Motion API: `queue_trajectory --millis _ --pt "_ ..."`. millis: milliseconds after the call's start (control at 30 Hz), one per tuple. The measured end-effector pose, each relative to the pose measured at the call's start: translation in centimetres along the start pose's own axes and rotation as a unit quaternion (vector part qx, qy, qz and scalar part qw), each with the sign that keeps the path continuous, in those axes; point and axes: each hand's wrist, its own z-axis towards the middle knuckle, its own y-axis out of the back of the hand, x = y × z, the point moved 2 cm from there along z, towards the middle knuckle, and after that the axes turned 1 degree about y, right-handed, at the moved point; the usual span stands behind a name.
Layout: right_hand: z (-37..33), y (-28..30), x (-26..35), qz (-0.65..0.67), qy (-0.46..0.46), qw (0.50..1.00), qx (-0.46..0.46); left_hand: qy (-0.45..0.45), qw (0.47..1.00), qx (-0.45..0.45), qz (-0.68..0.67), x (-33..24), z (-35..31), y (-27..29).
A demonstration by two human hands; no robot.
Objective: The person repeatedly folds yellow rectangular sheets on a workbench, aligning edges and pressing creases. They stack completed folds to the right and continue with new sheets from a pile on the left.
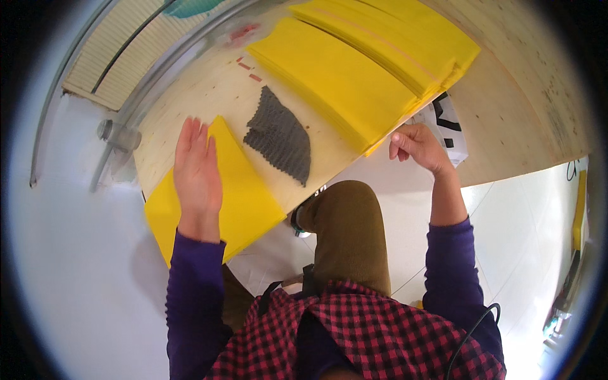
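Note:
My left hand point(199, 180) lies flat, with fingers stretched out, on a yellow sheet-like piece point(244, 202) at the table's left end. The piece looks like fabric or a flat bag; I cannot tell which. My right hand point(418, 149) is at the table's front edge, close to the near corner of a stack of yellow pieces point(335, 69). Its fingers are curled in with the thumb against them, and nothing shows in them. Between the left piece and the stack lies a crumpled dark grey cloth point(278, 136) with zigzag edges.
A second yellow stack point(399, 38) lies behind the first on the wooden table point(525, 120). A white sheet with black marks point(446, 126) sticks out by my right hand. A metal rail point(130, 104) runs along the far left. My knee point(348, 221) is below the table's edge.

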Motion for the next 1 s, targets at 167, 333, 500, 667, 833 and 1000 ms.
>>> queue_trajectory --millis 167,333,500,667,833,1000 --pt "2.2 0.9 -0.5 0.036 -0.006 0.998 0.052 -0.006 0.99 -0.133 0.035 -3.2 -6.9 7.9" --pt "2.4 -0.3 -0.8 0.089 0.004 0.996 -0.017 -0.059 0.973 -0.212 0.064 -4.4 -13.0 14.1" --pt "-0.3 -3.4 0.2 0.118 0.012 0.992 -0.034 -0.077 0.953 -0.25 0.151 -3.8 -17.1 18.0" --pt "-1.5 -9.5 1.9 0.081 0.02 0.996 0.023 -0.076 0.944 -0.267 0.177 -3.3 -19.5 20.3" --pt "-0.2 -15.5 3.3 0.071 0.012 0.994 0.079 -0.061 0.919 -0.256 0.294 -3.7 -20.9 21.7" --pt "0.6 -19.9 4.4 0.062 0.08 0.994 0.046 -0.062 0.919 -0.269 0.282 -4.1 -22.5 23.4"
